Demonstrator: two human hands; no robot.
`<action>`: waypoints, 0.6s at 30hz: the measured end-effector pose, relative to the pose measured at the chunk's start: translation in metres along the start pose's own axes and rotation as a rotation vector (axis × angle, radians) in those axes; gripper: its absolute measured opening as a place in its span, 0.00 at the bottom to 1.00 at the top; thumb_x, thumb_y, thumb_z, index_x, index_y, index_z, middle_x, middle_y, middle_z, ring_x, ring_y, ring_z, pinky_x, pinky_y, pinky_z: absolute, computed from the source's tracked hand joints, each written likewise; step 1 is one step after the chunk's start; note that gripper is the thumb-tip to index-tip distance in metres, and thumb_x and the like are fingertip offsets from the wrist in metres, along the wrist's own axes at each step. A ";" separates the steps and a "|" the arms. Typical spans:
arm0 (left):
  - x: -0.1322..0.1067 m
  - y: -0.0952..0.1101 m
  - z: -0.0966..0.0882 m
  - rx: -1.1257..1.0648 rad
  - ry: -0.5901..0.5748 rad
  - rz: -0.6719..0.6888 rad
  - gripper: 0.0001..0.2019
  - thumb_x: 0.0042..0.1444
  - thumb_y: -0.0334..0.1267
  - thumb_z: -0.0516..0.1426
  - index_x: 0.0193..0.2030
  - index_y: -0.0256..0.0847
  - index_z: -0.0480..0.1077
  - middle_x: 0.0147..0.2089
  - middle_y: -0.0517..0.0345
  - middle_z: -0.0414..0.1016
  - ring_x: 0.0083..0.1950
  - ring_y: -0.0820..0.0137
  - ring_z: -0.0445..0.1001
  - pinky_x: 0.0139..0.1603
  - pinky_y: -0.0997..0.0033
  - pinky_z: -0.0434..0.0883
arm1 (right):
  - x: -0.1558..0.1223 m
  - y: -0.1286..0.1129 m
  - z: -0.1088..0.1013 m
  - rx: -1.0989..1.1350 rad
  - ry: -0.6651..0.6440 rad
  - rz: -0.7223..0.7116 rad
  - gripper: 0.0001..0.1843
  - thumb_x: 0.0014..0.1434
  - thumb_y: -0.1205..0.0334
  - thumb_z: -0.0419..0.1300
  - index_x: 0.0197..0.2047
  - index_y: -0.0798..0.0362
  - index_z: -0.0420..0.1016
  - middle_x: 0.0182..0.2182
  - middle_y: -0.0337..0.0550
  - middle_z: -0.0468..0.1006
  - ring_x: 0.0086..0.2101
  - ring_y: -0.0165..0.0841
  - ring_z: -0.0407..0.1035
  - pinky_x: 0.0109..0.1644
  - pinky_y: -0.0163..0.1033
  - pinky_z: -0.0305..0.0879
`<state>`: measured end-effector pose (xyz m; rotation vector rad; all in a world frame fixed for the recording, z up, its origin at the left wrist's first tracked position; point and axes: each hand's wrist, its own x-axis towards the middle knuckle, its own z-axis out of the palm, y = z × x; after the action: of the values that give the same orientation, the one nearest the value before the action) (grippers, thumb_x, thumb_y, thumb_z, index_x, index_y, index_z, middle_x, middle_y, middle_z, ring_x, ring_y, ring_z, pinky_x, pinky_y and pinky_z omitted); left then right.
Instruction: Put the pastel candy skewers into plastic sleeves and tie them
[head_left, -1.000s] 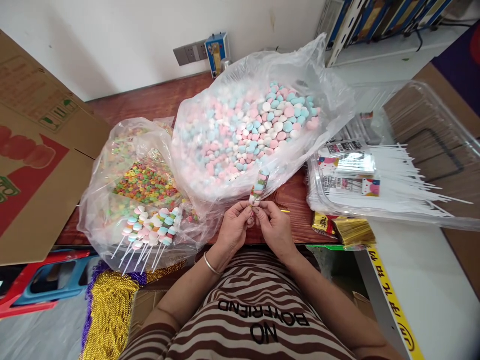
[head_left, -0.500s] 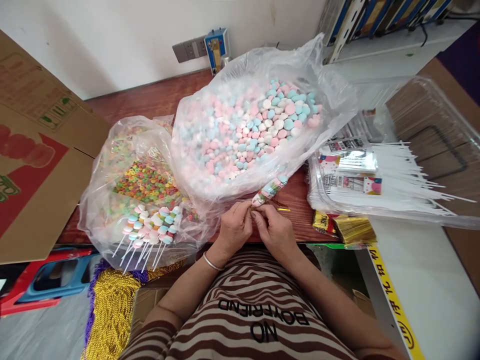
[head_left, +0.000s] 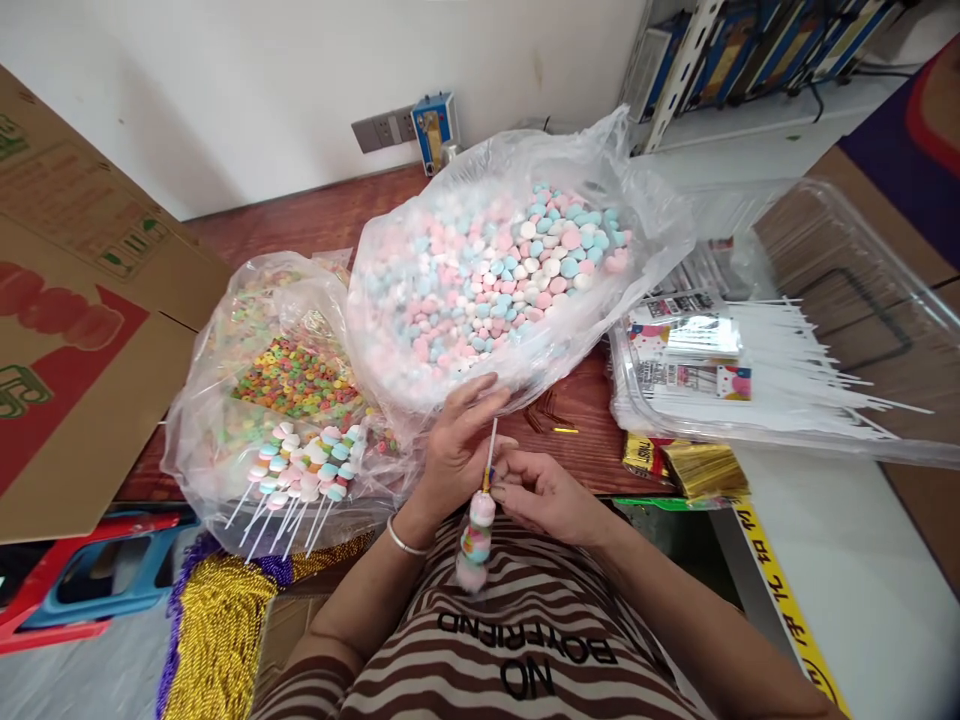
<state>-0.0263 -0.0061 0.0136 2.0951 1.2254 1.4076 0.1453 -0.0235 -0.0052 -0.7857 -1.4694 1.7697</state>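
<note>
Just off the bench edge, left hand and right hand meet on a candy skewer, fingers of both clamped on its stick above the candies. Long axis near upright: bare stick points up toward the pastel candy bag, candies hang below both hands, toward the chest.

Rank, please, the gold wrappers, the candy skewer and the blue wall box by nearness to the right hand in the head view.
1. candy skewer, pinched in the right hand.
2. gold wrappers, to its right.
3. blue wall box, far back.
</note>
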 end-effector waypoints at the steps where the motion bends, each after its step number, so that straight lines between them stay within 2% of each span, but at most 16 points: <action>1: -0.001 0.008 -0.008 0.058 0.093 -0.021 0.14 0.65 0.37 0.61 0.57 0.45 0.75 0.60 0.47 0.77 0.61 0.60 0.76 0.61 0.54 0.74 | -0.002 -0.008 -0.004 -0.105 0.061 -0.063 0.15 0.65 0.48 0.61 0.32 0.50 0.71 0.19 0.31 0.66 0.19 0.26 0.57 0.23 0.33 0.54; 3: -0.006 0.026 -0.021 0.019 0.232 -0.113 0.10 0.66 0.39 0.60 0.52 0.44 0.76 0.45 0.52 0.81 0.46 0.66 0.80 0.49 0.61 0.78 | -0.009 -0.028 -0.015 -0.340 0.326 -0.237 0.10 0.67 0.54 0.59 0.36 0.50 0.74 0.25 0.36 0.73 0.22 0.28 0.61 0.26 0.35 0.56; 4: -0.010 0.034 -0.025 -0.113 0.186 -0.195 0.09 0.67 0.41 0.58 0.49 0.43 0.77 0.37 0.55 0.80 0.35 0.69 0.79 0.39 0.67 0.77 | -0.013 -0.038 -0.021 -0.464 0.470 -0.325 0.08 0.67 0.56 0.58 0.38 0.49 0.75 0.26 0.37 0.75 0.23 0.28 0.62 0.26 0.35 0.56; 5: -0.013 0.040 -0.027 -0.289 0.015 -0.305 0.11 0.68 0.44 0.56 0.47 0.42 0.78 0.32 0.57 0.79 0.28 0.71 0.76 0.32 0.70 0.75 | -0.017 -0.048 -0.025 -0.596 0.576 -0.403 0.07 0.67 0.58 0.58 0.38 0.48 0.75 0.26 0.37 0.76 0.22 0.29 0.62 0.26 0.36 0.56; 6: -0.016 0.044 -0.027 -0.479 -0.219 -0.437 0.16 0.69 0.49 0.54 0.46 0.41 0.79 0.30 0.55 0.79 0.25 0.71 0.75 0.28 0.71 0.73 | -0.021 -0.056 -0.027 -0.732 0.615 -0.471 0.08 0.67 0.59 0.57 0.36 0.47 0.75 0.25 0.37 0.75 0.22 0.29 0.62 0.27 0.37 0.55; 7: -0.016 0.047 -0.024 -0.654 -0.404 -0.572 0.23 0.70 0.55 0.51 0.46 0.40 0.80 0.31 0.51 0.80 0.27 0.69 0.77 0.28 0.69 0.73 | -0.024 -0.062 -0.026 -0.863 0.585 -0.534 0.10 0.67 0.61 0.57 0.33 0.47 0.74 0.23 0.37 0.74 0.22 0.30 0.62 0.27 0.38 0.54; 8: -0.015 0.047 -0.021 -0.816 -0.502 -0.679 0.30 0.68 0.61 0.47 0.47 0.38 0.80 0.33 0.46 0.81 0.30 0.65 0.80 0.30 0.67 0.75 | -0.027 -0.064 -0.023 -0.975 0.489 -0.595 0.13 0.68 0.62 0.56 0.30 0.47 0.72 0.22 0.37 0.72 0.22 0.30 0.62 0.27 0.38 0.54; 9: -0.013 0.046 -0.017 -0.946 -0.504 -0.759 0.36 0.66 0.66 0.44 0.49 0.37 0.80 0.35 0.43 0.82 0.34 0.61 0.82 0.34 0.64 0.77 | -0.028 -0.064 -0.019 -1.056 0.355 -0.654 0.15 0.68 0.63 0.56 0.28 0.47 0.71 0.21 0.37 0.71 0.23 0.31 0.62 0.28 0.39 0.54; 10: -0.009 0.044 -0.015 -1.042 -0.418 -0.803 0.40 0.64 0.69 0.41 0.51 0.37 0.80 0.37 0.41 0.83 0.38 0.58 0.83 0.39 0.60 0.78 | -0.027 -0.060 -0.014 -1.100 0.232 -0.706 0.15 0.68 0.64 0.55 0.27 0.47 0.70 0.20 0.38 0.71 0.23 0.31 0.62 0.29 0.39 0.54; 12: -0.003 0.039 -0.015 -1.139 -0.176 -0.767 0.43 0.63 0.71 0.38 0.52 0.37 0.80 0.39 0.41 0.84 0.43 0.56 0.83 0.46 0.56 0.78 | -0.022 -0.046 -0.004 -1.082 0.111 -0.758 0.14 0.68 0.67 0.54 0.31 0.49 0.71 0.22 0.38 0.73 0.24 0.31 0.63 0.30 0.38 0.56; 13: 0.000 0.038 -0.018 -1.160 -0.108 -0.705 0.45 0.63 0.71 0.36 0.50 0.37 0.81 0.39 0.41 0.84 0.43 0.55 0.83 0.47 0.54 0.77 | -0.018 -0.038 -0.002 -1.023 0.106 -0.730 0.13 0.68 0.68 0.53 0.32 0.50 0.72 0.22 0.38 0.74 0.24 0.30 0.64 0.30 0.38 0.57; 14: 0.001 0.037 -0.022 -1.175 -0.113 -0.626 0.47 0.63 0.72 0.34 0.46 0.36 0.82 0.38 0.41 0.84 0.42 0.54 0.83 0.48 0.53 0.77 | -0.014 -0.030 -0.001 -0.933 0.116 -0.668 0.11 0.68 0.69 0.53 0.34 0.51 0.72 0.23 0.38 0.74 0.24 0.30 0.65 0.29 0.36 0.58; 15: 0.000 0.037 -0.026 -1.170 -0.208 -0.549 0.49 0.62 0.72 0.32 0.41 0.36 0.83 0.37 0.40 0.84 0.42 0.54 0.83 0.48 0.53 0.77 | -0.010 -0.025 -0.002 -0.829 0.134 -0.583 0.10 0.68 0.68 0.53 0.35 0.51 0.72 0.24 0.38 0.75 0.24 0.29 0.66 0.29 0.35 0.59; 17: -0.003 0.037 -0.031 -1.032 -0.585 -0.430 0.46 0.65 0.70 0.35 0.39 0.36 0.83 0.40 0.40 0.85 0.44 0.53 0.83 0.51 0.55 0.77 | -0.005 -0.023 -0.008 -0.629 0.168 -0.427 0.09 0.68 0.66 0.54 0.36 0.51 0.72 0.26 0.37 0.76 0.25 0.28 0.67 0.29 0.33 0.60; 18: -0.005 0.036 -0.030 -0.877 -0.755 -0.378 0.40 0.67 0.66 0.39 0.41 0.37 0.83 0.43 0.41 0.85 0.47 0.54 0.82 0.54 0.57 0.76 | -0.004 -0.025 -0.011 -0.558 0.180 -0.377 0.08 0.68 0.65 0.55 0.37 0.51 0.73 0.27 0.37 0.77 0.25 0.28 0.67 0.29 0.32 0.61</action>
<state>-0.0363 -0.0365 0.0487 1.4230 0.4960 0.6562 0.1598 -0.0181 0.0180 -0.8410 -1.8656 0.9917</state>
